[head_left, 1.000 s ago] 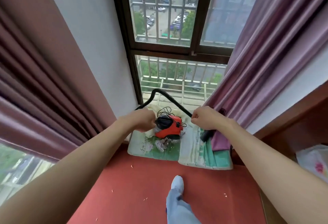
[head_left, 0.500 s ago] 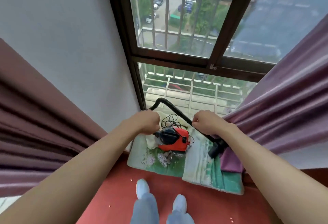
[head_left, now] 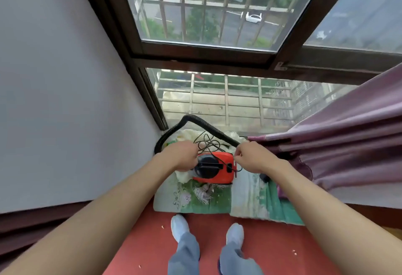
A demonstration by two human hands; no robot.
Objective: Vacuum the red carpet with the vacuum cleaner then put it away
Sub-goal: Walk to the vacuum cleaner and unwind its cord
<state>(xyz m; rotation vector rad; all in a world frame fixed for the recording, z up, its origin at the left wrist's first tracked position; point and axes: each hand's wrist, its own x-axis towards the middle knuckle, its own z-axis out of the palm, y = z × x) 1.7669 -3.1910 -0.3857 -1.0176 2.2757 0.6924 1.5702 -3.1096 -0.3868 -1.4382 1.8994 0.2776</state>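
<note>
1. Vacuum cleaner (head_left: pixel 214 169) flanked by both hands, sat on the green mat (head_left: pixel 195 200) in the window corner, not yet on the red carpet (head_left: pixel 148 246).
2. Left hand (head_left: pixel 181 155) curled shut at the cleaner's left edge, apparently round the near end of the black hose (head_left: pixel 195 120); cannot tell for sure, with the fingers hiding the contact.
3. Right hand (head_left: pixel 250 156) clamped on the far end of that hose, just above the red body's right corner, the loop arching between the two fists.
4. Loose cord (head_left: pixel 208 144) tangled on top, between the hands.
5. Closer than a second ago: then one shoe back on the carpet, now both shoes (head_left: pixel 179 227) planted at the mat's edge, hands lower and tight against the body instead of spread along the hose. Cleaner itself unmoved.
6. Reads as the pick-up stage: machine about to be lifted out, no vacuuming begun, pale crumbs (head_left: pixel 162 227) scattered over the carpet.
7. Mat patterned and rumpled, cream cloth (head_left: pixel 185 136) bunched behind the cleaner; likely to slide under a drag.
8. Around: white wall (head_left: pixel 65 78) to the left, dark-framed barred window (head_left: pixel 195 53) ahead with a street far below, mauve curtain (head_left: pixel 337 139) hanging in from the right, near the right forearm.
</note>
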